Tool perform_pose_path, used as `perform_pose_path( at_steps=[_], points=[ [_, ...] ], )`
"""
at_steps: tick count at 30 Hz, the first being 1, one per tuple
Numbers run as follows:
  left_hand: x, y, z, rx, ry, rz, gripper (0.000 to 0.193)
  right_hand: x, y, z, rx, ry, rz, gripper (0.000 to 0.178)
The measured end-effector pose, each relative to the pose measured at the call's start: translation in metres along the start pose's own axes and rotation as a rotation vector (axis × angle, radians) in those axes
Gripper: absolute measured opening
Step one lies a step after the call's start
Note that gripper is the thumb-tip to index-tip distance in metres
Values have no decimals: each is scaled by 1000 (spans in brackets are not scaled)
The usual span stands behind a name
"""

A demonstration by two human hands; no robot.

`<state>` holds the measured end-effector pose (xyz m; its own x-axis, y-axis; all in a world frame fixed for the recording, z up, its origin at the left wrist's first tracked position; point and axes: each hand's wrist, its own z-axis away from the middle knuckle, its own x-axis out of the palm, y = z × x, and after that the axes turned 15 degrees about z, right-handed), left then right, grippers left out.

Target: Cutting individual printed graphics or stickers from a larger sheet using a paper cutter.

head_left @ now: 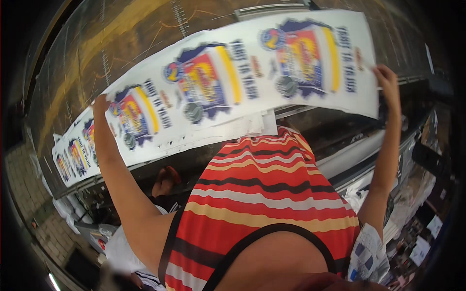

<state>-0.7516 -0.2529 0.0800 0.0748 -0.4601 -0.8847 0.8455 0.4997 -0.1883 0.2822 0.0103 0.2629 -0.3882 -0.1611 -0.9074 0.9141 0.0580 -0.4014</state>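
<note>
A long white printed sheet [264, 72] stretches between my two hands over the table, bearing a repeated colourful design in red, blue and yellow with dark lettering. My right hand [387, 80] pinches its right edge, a little blurred by motion. Toward the left, my left hand [100, 103] is closed at the sheet's far edge, its fingers partly hidden. Beyond my left forearm, more of the same prints [73, 157] reach the table's left end; whether they belong to a separate sheet I cannot tell. White paper [259, 123] shows below the sheet, near my body.
The brown, stained tabletop [141, 29] carries ruler-like markings. A flat metal piece [272, 10] lies at its far side. A pale roll or bar [352, 155] runs below the near edge at right. Clutter [422, 228] fills the lower right, and brick paving [48, 233] the lower left.
</note>
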Motion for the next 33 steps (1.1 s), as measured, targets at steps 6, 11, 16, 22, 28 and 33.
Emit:
perform_pose_path(
  at_steps=[6, 11, 16, 22, 28, 33],
  points=[
    [-25, 145, 0, 330, 844, 300, 75, 177, -35, -18, 39, -53, -311, 25],
    [-37, 430, 83, 978, 690, 882, 72, 231, -9, -49, 281, -123, -489, 21],
    [-47, 625, 166, 892, 274, 681, 88, 250, 14, -85, 193, -210, -424, 22],
    [-56, 730, 165, 772, -3, 477, 115, 258, 11, -92, 40, -36, -397, 42],
    [-58, 753, 159, 661, -56, 373, 122, 228, 10, -99, -58, -24, -378, 32],
    [-61, 757, 149, 651, -36, 377, 124, 141, 15, -87, -30, -104, -618, 25]
  ],
)
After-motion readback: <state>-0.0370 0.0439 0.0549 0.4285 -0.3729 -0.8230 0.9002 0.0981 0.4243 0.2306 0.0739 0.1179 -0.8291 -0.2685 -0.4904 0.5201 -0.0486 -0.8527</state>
